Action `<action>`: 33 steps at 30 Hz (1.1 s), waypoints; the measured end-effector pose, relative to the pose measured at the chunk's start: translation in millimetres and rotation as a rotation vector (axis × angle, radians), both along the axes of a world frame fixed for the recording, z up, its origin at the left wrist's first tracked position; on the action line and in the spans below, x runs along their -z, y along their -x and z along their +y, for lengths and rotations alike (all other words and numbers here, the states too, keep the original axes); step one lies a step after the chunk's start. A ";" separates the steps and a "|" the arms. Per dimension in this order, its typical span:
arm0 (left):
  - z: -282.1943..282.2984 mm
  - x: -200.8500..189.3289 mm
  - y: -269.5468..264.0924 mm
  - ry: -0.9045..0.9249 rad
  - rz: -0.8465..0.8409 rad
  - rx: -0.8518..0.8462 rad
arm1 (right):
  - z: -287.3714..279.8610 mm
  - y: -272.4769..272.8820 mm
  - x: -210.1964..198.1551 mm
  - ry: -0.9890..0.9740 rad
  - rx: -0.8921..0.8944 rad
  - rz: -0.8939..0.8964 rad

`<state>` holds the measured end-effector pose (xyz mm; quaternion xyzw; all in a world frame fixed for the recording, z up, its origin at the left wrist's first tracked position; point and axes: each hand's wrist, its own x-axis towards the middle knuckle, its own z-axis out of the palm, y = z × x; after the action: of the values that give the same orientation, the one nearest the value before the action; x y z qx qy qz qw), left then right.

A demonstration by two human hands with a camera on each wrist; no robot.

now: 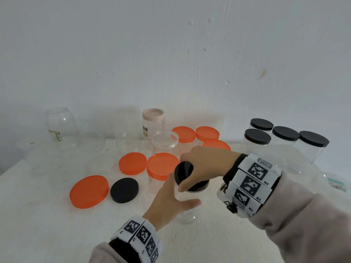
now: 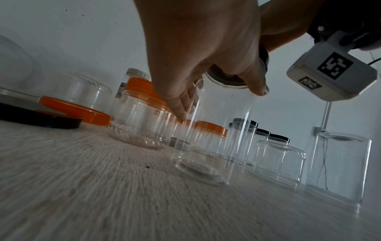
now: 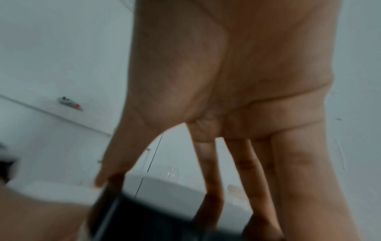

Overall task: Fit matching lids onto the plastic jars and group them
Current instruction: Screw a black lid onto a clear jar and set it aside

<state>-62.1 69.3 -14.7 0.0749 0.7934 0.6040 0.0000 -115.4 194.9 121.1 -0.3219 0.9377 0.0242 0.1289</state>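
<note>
Two hands work one clear jar (image 1: 187, 211) standing on the table (image 1: 47, 215): left hand (image 1: 167, 200) wraps its side, fingers spread, while right hand (image 1: 205, 166) grips the black lid (image 1: 185, 172) sitting tilted on its mouth.

the head view is evenly lit by soft, cool light, with only faint shadows on the white wall (image 1: 171, 54) behind the jars, and straight lines bend a little near the edges. the left wrist view is dimmer and bluish; the table (image 2: 82, 187) surface smears in radial streaks. the right wrist view is dark and strongly blurred, with the black lid (image 3: 164, 220) out of focus.
</note>
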 end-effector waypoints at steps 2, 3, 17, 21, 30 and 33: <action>0.0 0.2 0.2 -0.004 0.002 0.002 | -1.5 -1.4 6.9 0.005 0.025 0.091; -0.1 0.3 0.4 -0.004 0.001 0.001 | -1.4 -1.5 7.9 0.010 0.031 0.109; 0.6 -0.8 0.4 0.017 -0.011 -0.008 | 4.9 2.0 -7.0 0.007 -0.015 -0.084; 0.3 -0.2 0.2 0.012 -0.015 -0.007 | 1.5 1.5 3.0 0.012 0.042 0.035; 0.3 1.0 1.0 0.043 0.003 -0.011 | 5.2 3.3 -8.4 -0.025 -0.054 -0.202; 0.3 0.7 0.8 0.040 0.005 -0.014 | 5.9 5.9 -5.1 -0.003 -0.034 -0.176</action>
<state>-62.9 69.5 -15.4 0.0706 0.8059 0.5878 -0.0047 -121.3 200.8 126.1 -0.3385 0.9170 -0.0008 0.2108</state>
